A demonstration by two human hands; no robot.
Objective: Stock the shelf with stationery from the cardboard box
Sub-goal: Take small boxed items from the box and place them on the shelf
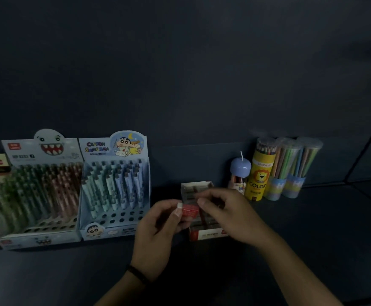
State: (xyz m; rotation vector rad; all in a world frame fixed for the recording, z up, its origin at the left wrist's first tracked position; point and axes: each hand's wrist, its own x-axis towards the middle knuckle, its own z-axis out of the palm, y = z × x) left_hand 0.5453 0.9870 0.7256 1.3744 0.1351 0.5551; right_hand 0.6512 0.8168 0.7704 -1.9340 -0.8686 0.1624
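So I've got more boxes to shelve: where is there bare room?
Bare shelf lies right of the pencil tubes, and in front of both hands. The left end is crowded with pen displays; the eraser box fills the middle.

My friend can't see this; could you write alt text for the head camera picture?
Two hands, left hand and right hand, hold a small red eraser over an open eraser box on a dark shelf, between pen displays and pencil tubes.

Two pen displays (74, 191) left on shelf (312, 228), eraser box (202, 226) center, pencil tubes (279, 168) right-rear.
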